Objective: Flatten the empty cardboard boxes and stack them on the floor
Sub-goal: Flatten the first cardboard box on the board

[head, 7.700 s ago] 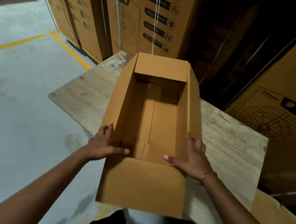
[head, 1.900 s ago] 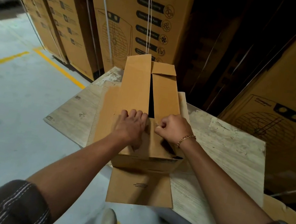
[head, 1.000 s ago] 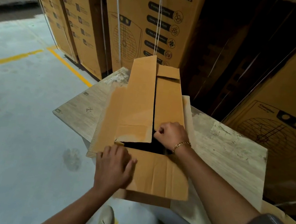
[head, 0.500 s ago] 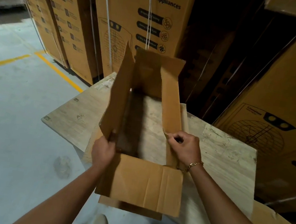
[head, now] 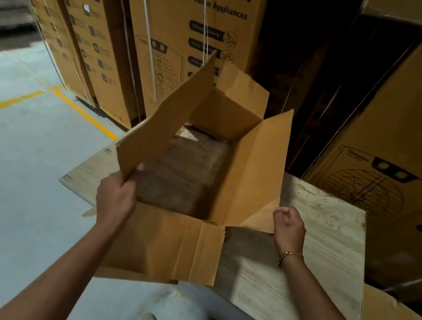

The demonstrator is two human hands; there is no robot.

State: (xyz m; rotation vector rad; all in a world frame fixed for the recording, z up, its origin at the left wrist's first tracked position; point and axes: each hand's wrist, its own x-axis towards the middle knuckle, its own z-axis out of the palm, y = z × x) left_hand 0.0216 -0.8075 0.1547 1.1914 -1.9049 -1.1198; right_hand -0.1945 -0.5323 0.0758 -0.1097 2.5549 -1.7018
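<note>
Mid-frame at the desk (head: 325,231), my left hand (head: 116,197) curled its fingers round the left wall of the cardboard box (head: 164,243), my right hand (head: 289,226) pinched the right flap; collapsing it sideways seemed next.

This is a warehouse or goods store. Tall cartons (head: 195,34) printed "Crompton Home Appliances", with fan drawings and rows of feature icons, stand packed close together, bound with thin white straps (head: 145,40). More of the same run in a row at the left (head: 68,29), and another leans in at the right (head: 394,173). The floor (head: 9,184) is bare grey concrete marked with yellow painted lines (head: 82,113), as for aisles. A scuffed, worn wooden worktop (head: 330,232) stands among the stacks in dim light.
</note>
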